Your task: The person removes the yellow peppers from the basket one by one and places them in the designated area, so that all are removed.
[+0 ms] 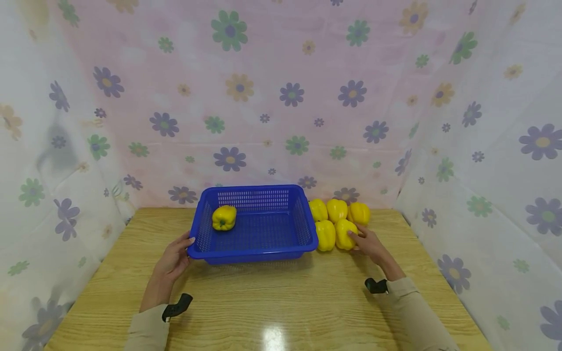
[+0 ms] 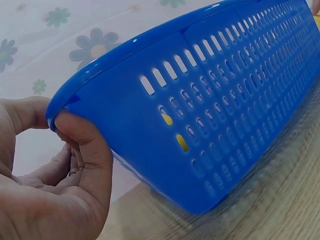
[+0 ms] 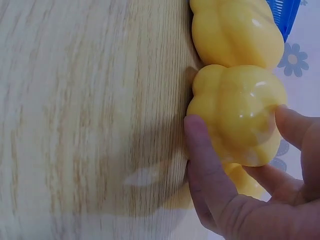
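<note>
A blue slotted basket [image 1: 252,254] stands on the wooden table with one yellow pepper [image 1: 224,217] in its far left corner. My left hand [image 1: 185,246] grips the basket's near left corner, thumb over the rim [image 2: 150,45] and fingers [image 2: 85,145] curled under it. Several more yellow peppers lie right of the basket. My right hand [image 1: 356,238] holds the front right pepper [image 1: 344,234], and its fingers [image 3: 200,150] wrap both sides of that pepper [image 3: 237,107]. Another pepper [image 3: 235,30] touches it on the basket side.
Floral curtains close in the table [image 1: 281,307] at the back and on both sides. The remaining peppers [image 1: 336,210] sit in a tight cluster against the basket's right wall. Bare wood runs along the near half of the table.
</note>
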Action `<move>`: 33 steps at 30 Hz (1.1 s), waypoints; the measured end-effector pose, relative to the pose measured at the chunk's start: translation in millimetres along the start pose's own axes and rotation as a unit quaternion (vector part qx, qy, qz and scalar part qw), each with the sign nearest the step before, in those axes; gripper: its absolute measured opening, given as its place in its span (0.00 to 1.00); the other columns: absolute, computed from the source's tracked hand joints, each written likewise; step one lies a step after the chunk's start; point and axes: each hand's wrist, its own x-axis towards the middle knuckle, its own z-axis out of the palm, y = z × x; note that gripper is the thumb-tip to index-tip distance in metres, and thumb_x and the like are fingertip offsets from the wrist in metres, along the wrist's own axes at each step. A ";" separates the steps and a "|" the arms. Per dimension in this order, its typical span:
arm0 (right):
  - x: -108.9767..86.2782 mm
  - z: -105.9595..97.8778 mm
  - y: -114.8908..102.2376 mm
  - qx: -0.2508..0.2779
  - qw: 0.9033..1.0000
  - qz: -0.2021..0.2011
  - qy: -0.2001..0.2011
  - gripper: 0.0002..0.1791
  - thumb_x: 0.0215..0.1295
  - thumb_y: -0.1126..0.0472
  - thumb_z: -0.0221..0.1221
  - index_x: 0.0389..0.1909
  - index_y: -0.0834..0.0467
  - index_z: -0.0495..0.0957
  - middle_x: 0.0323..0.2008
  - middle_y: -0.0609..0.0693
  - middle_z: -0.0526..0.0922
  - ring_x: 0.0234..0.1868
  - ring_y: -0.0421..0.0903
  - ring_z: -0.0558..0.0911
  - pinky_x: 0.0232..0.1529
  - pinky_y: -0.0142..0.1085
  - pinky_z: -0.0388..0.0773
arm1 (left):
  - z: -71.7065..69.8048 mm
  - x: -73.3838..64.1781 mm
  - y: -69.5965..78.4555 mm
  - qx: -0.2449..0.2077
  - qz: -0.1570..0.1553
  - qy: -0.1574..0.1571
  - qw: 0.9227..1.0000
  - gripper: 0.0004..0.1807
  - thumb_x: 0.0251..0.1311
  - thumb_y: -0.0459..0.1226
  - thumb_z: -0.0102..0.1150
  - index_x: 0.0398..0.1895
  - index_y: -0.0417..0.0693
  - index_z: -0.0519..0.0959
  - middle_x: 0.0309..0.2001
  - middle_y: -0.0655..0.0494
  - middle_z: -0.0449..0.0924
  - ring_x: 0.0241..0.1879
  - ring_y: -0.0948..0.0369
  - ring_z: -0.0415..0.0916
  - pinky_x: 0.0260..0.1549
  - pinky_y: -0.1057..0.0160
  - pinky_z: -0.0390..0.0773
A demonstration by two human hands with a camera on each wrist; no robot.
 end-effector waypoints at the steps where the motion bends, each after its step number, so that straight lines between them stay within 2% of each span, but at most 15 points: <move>1: -0.2 -0.5 0.3 0.000 1.000 0.000 0.000 0.41 0.82 0.52 0.46 0.80 0.67 0.36 0.72 0.81 0.51 0.68 0.73 0.67 0.54 0.51 0.83 | 0.1 0.0 0.1 0.000 0.000 0.000 1.000 0.14 0.79 0.29 0.39 0.59 0.49 0.70 0.46 0.55 0.83 0.42 0.64 0.83 0.39 0.67 0.84; 5: -3.0 -1.0 -0.7 -0.008 1.000 0.003 0.002 0.42 0.82 0.50 0.45 0.80 0.67 0.35 0.71 0.82 0.53 0.68 0.72 0.68 0.54 0.51 0.83 | 0.9 0.4 0.1 0.001 -0.002 0.005 1.000 0.15 0.79 0.29 0.39 0.61 0.48 0.68 0.47 0.55 0.84 0.42 0.64 0.83 0.39 0.67 0.84; 8: -6.1 -0.8 -5.1 -0.054 0.998 0.007 0.018 0.42 0.82 0.48 0.44 0.80 0.69 0.38 0.70 0.81 0.56 0.67 0.73 0.67 0.57 0.54 0.80 | 1.4 0.4 -0.1 0.003 -0.003 0.009 1.000 0.15 0.78 0.29 0.40 0.64 0.46 0.64 0.48 0.55 0.83 0.43 0.64 0.83 0.39 0.67 0.84; 12: -10.4 -1.4 -15.2 -0.135 0.990 0.019 0.047 0.45 0.81 0.42 0.43 0.78 0.72 0.39 0.73 0.80 0.49 0.72 0.76 0.56 0.69 0.64 0.63 | 1.3 -0.1 -0.6 -0.001 -0.002 0.008 1.000 0.15 0.78 0.29 0.40 0.64 0.46 0.64 0.48 0.54 0.83 0.43 0.64 0.83 0.39 0.67 0.84; 14: -12.1 -1.7 -21.9 -0.167 0.984 0.021 0.055 0.48 0.80 0.40 0.43 0.78 0.74 0.37 0.75 0.79 0.42 0.75 0.76 0.47 0.73 0.67 0.52 | 1.0 -0.2 -0.6 -0.004 -0.001 0.006 1.000 0.15 0.78 0.29 0.40 0.62 0.47 0.66 0.47 0.54 0.83 0.43 0.64 0.83 0.39 0.67 0.84; 16: -13.8 -1.0 -29.3 -0.183 0.981 0.016 0.060 0.50 0.79 0.39 0.43 0.78 0.73 0.35 0.76 0.78 0.39 0.76 0.76 0.43 0.73 0.68 0.47 | 0.8 -0.5 -0.4 -0.008 0.000 0.004 1.000 0.14 0.78 0.29 0.40 0.61 0.48 0.68 0.47 0.54 0.83 0.42 0.63 0.83 0.39 0.67 0.84; 19: -16.4 3.1 -43.4 -0.202 0.977 -0.009 0.068 0.49 0.79 0.39 0.43 0.78 0.72 0.36 0.77 0.77 0.40 0.76 0.75 0.43 0.73 0.68 0.47 | 0.1 -0.7 0.0 -0.012 0.002 -0.004 1.000 0.15 0.79 0.29 0.39 0.60 0.49 0.70 0.47 0.55 0.83 0.43 0.63 0.83 0.40 0.67 0.84; 23: -22.0 14.8 -65.9 -0.225 0.969 -0.070 0.077 0.44 0.81 0.44 0.45 0.78 0.73 0.42 0.76 0.77 0.47 0.76 0.75 0.49 0.73 0.68 0.51 | -0.7 -0.9 0.4 -0.020 0.003 -0.014 1.000 0.16 0.79 0.29 0.38 0.59 0.50 0.72 0.46 0.55 0.83 0.43 0.63 0.84 0.40 0.67 0.84; 28: -29.2 35.9 -89.3 -0.258 0.952 -0.141 0.080 0.39 0.81 0.50 0.46 0.77 0.73 0.48 0.75 0.76 0.52 0.74 0.75 0.52 0.71 0.71 0.50 | -1.1 -1.0 0.0 -0.014 0.003 -0.014 1.000 0.16 0.79 0.29 0.38 0.59 0.50 0.73 0.47 0.55 0.83 0.43 0.64 0.84 0.41 0.67 0.84; 31: -30.3 50.4 -98.6 -0.262 0.946 -0.175 0.076 0.37 0.80 0.51 0.48 0.76 0.72 0.52 0.74 0.75 0.55 0.74 0.75 0.54 0.71 0.72 0.47 | -1.2 -0.8 -0.3 -0.017 0.002 -0.013 1.000 0.16 0.79 0.28 0.38 0.59 0.50 0.73 0.47 0.55 0.83 0.43 0.63 0.84 0.41 0.67 0.84; 33: -29.9 59.8 -104.1 -0.257 0.945 -0.190 0.066 0.36 0.80 0.52 0.49 0.76 0.71 0.53 0.74 0.74 0.56 0.75 0.74 0.54 0.71 0.71 0.48 | 0.3 -1.5 0.8 -0.019 0.001 -0.015 1.000 0.16 0.79 0.28 0.37 0.59 0.49 0.72 0.47 0.54 0.84 0.43 0.63 0.84 0.41 0.66 0.84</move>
